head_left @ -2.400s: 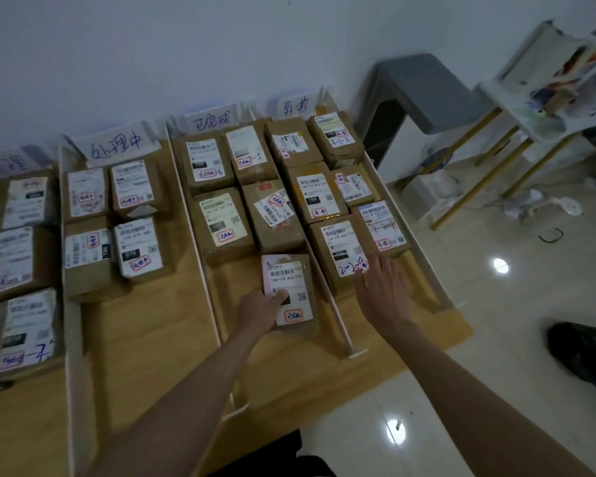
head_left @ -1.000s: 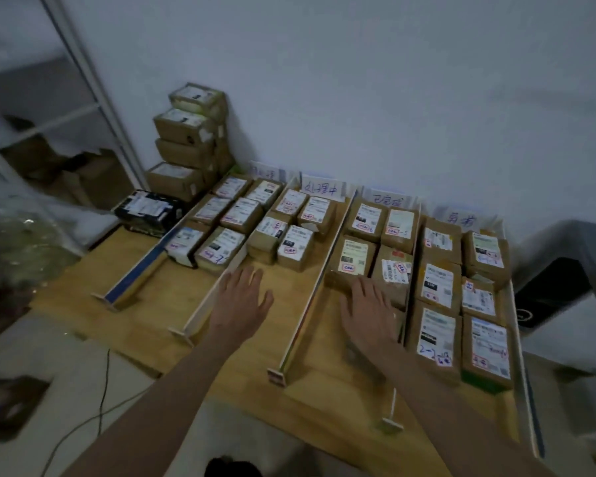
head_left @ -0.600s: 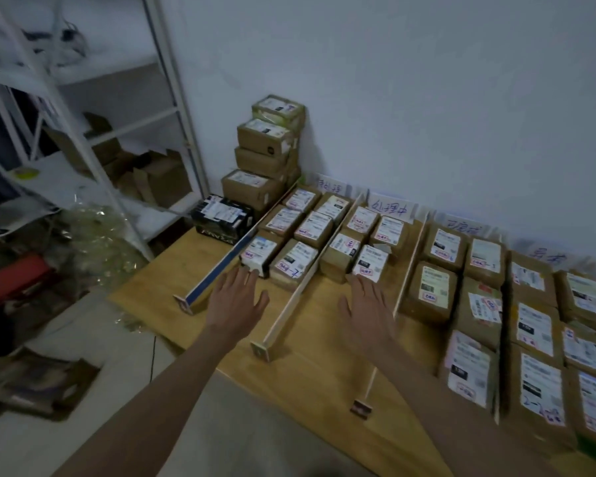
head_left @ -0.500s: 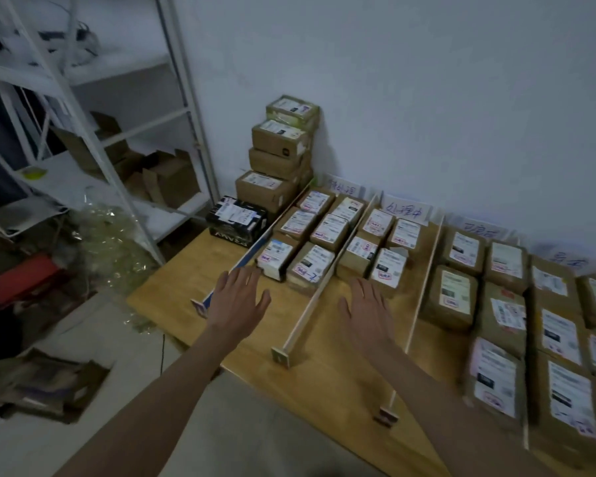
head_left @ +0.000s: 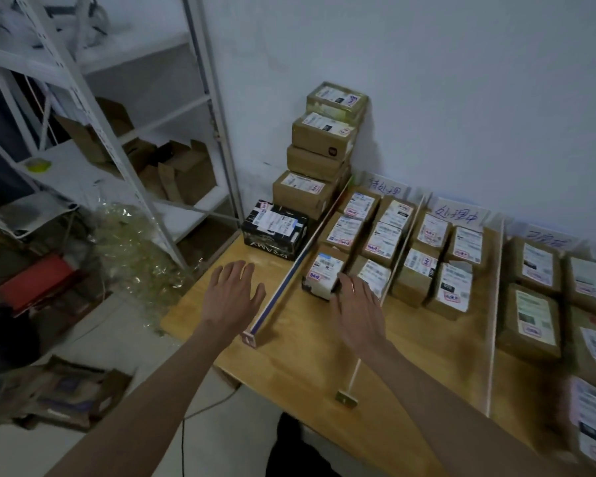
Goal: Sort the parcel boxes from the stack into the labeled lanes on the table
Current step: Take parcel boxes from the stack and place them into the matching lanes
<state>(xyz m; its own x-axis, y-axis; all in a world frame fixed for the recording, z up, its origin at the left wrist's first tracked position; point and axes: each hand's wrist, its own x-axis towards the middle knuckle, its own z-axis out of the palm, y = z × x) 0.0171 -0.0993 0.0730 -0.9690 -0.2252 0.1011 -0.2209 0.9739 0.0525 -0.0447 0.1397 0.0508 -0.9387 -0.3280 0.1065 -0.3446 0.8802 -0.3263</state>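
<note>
Far left of both hands, a white metal shelf (head_left: 124, 139) holds open cartons, with crinkled clear wrap (head_left: 131, 249) and flattened card on the floor below it. The left hand (head_left: 233, 297) hovers palm down over the bare near-left corner of the desk (head_left: 289, 356), fingers spread wide and straight, holding nothing. Beyond its fingertips sits a black box (head_left: 274, 228), and behind that, against the wall, stands the stack (head_left: 319, 149) of brown parcels, each with a white label on top. Just right of the left hand runs a blue-edged rail (head_left: 283, 287), the left wall of the first lane. The right hand (head_left: 356, 313) is on the other side of that rail, over the near end of the first lane, fingers straight and loosely spread, gripping nothing; whether its fingertips touch the box ahead cannot be told. That nearest box (head_left: 322, 275) lies just beyond and left of its fingers, with more labelled boxes in two rows behind it up to a handwritten sign (head_left: 386, 191) at the wall. A thin white divider (head_left: 351, 376) runs under the right wrist toward the desk's near edge. Right of this hand, the second lane holds four boxes (head_left: 441, 263) under its own sign (head_left: 456, 215). Farther right, past another divider (head_left: 494, 304), larger parcels (head_left: 530, 321) fill the next lane to the frame's edge.
</note>
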